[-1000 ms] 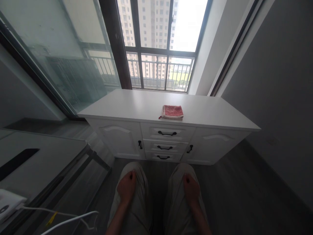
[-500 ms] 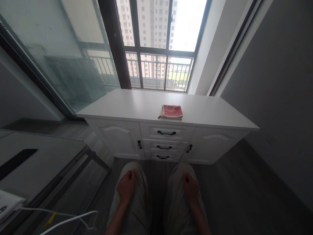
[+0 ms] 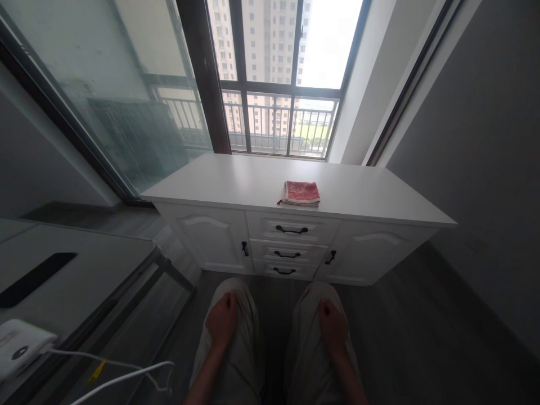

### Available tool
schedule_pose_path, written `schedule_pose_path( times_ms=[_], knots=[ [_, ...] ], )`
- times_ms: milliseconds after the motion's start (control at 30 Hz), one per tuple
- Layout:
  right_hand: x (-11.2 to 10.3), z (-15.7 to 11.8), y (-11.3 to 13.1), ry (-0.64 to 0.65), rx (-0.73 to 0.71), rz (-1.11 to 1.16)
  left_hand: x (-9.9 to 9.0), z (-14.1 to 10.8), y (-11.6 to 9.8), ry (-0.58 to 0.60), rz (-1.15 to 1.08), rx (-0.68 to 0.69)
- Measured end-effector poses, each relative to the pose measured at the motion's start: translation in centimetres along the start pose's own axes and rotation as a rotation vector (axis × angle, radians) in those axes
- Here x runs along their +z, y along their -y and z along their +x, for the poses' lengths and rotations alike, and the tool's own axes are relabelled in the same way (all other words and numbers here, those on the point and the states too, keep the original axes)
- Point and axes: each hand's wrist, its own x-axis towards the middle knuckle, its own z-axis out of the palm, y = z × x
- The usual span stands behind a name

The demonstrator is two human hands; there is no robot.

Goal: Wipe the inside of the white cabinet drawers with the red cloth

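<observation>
Only the viewpoint has moved since the earlier frame: it has swung slightly to the left, so everything sits a little farther right, while the hands and the cloth keep their places.

Behind everything stands a tall window (image 3: 274, 87), with a glass panel (image 3: 122, 112) to its left. Before it is a white cabinet (image 3: 358, 183), with three drawers between two doors. To the person's left stands a pale bench (image 3: 101, 250), bearing a dark slab (image 3: 40, 279).

The person's legs (image 3: 248, 360) point toward the cabinet, knees just short of its front. On the left knee rests the left hand (image 3: 221, 320), and on the right knee the right hand (image 3: 334, 326). Both sets of fingers (image 3: 233, 312) are curled into loose fists; nothing shows in either, though whether something small is tucked inside cannot be told.

A red cloth (image 3: 301, 193) lies folded flat on the cabinet top near its front edge, above the drawers and well apart from both hands. It looks like terry: probably light, limp, grippy and hard to damage. The folded layers at its near edge would likely give the best hold; one corner alone might let it fall open.

Smaller still are a white device (image 3: 25, 347) at lower left, a white cable (image 3: 139, 371) and the black handles (image 3: 291, 230).
</observation>
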Motion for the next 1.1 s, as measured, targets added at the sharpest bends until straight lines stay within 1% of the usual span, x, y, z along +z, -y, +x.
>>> schedule_pose_path(
  times_ms=[300, 600, 667, 700, 767, 833, 867, 933, 1000, 1067, 1100],
  knots=[
    [0.0, 0.0, 0.2, -0.005, 0.01, 0.018, 0.2, 0.0, 0.3, -0.008, 0.009, 0.006],
    [0.3, -0.2, -0.4, -0.045, -0.043, 0.009, -0.3, -0.1, -0.2, -0.006, 0.028, -0.009],
    [0.1, 0.2, 0.1, -0.042, -0.072, 0.043, -0.3, -0.1, -0.3, -0.01, 0.024, -0.007],
    [-0.1, 0.7, 0.8, -0.041, -0.099, 0.068, -0.3, -0.1, -0.2, -0.01, 0.021, -0.004],
    [-1.0, 2.4, 3.1, -0.053, -0.187, 0.125, -0.2, -0.1, -0.1, -0.009, 0.016, 0.004],
    [-2.8, 5.1, 6.7, -0.102, -0.319, 0.174, 0.0, -0.1, -0.1, -0.01, 0.015, 0.011],
    [-3.9, 6.9, 9.0, -0.125, -0.413, 0.205, 0.0, -0.1, 0.0, -0.011, 0.017, 0.011],
    [-6.3, 11.1, 13.8, -0.165, -0.61, 0.261, 0.1, -0.1, 0.1, -0.016, 0.019, 0.009],
    [-8.4, 15.9, 18.6, -0.187, -0.753, 0.264, 0.2, -0.1, 0.2, -0.018, 0.016, 0.007],
    [-9.4, 20.7, 22.7, -0.146, -0.828, 0.198, 0.3, -0.1, 0.3, -0.016, 0.005, 0.012],
    [-9.5, 22.9, 24.3, -0.105, -0.846, 0.138, 0.3, -0.1, 0.4, -0.017, -0.001, 0.016]
  ],
)
